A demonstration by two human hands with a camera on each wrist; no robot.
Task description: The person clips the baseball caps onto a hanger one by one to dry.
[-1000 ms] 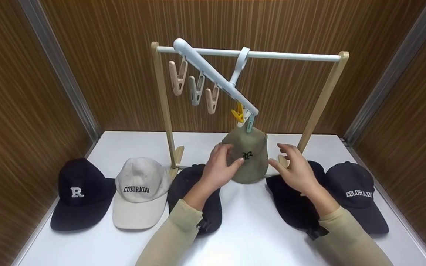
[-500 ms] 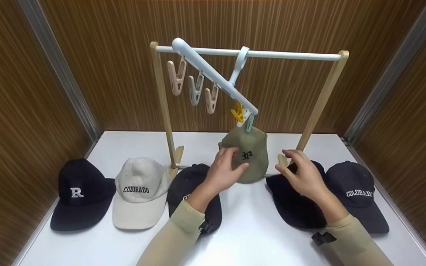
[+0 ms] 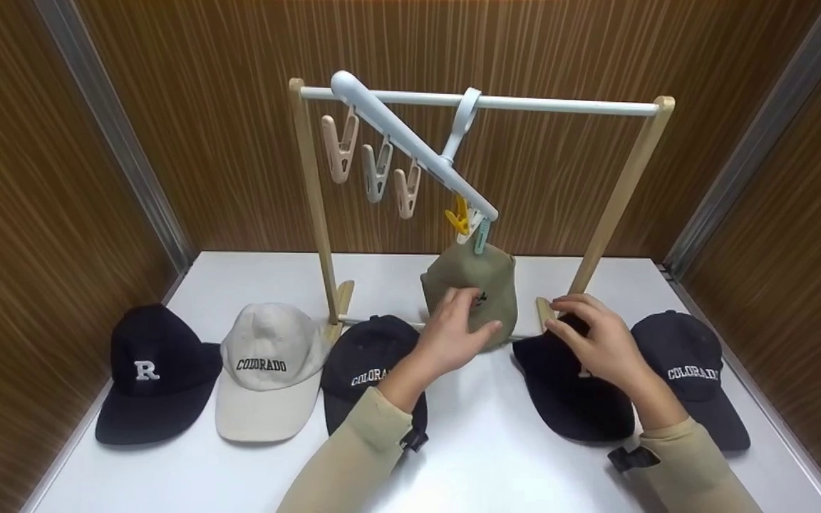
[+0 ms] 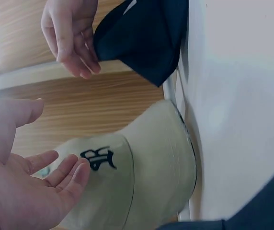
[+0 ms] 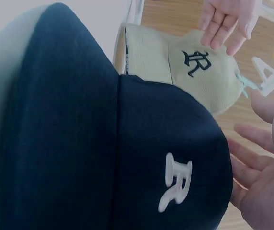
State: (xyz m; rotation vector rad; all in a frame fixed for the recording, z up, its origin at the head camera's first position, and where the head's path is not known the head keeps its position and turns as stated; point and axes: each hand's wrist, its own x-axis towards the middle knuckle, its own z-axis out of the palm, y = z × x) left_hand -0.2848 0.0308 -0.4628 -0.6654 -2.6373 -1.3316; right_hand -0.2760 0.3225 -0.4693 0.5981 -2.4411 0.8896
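An olive baseball cap [image 3: 499, 285] with a dark letter emblem hangs by its crown from a teal clip [image 3: 482, 236] on the pale blue clip hanger [image 3: 410, 139]. My left hand [image 3: 453, 338] is in front of this cap in the head view and covers part of the emblem; its fingers are loosely spread with nothing between them. To the right, my right hand [image 3: 603, 342] is over a black cap [image 3: 560, 399] bearing a white R. In the right wrist view, the right hand's relaxed fingers [image 5: 252, 158] lie right at that cap's crown, without gripping it.
A wood-and-white rack [image 3: 560, 105] carries the hanger, whose other clips include a yellow one [image 3: 459, 215]. Left on the white table [image 3: 482, 442] are a navy R cap [image 3: 157, 349], a beige cap [image 3: 271, 406] and a dark cap [image 3: 375, 349]. Another dark cap [image 3: 678, 349] lies far right.
My left hand has moved right across the front of the olive cap. My right hand has moved right, away from the olive cap and over the black R cap.
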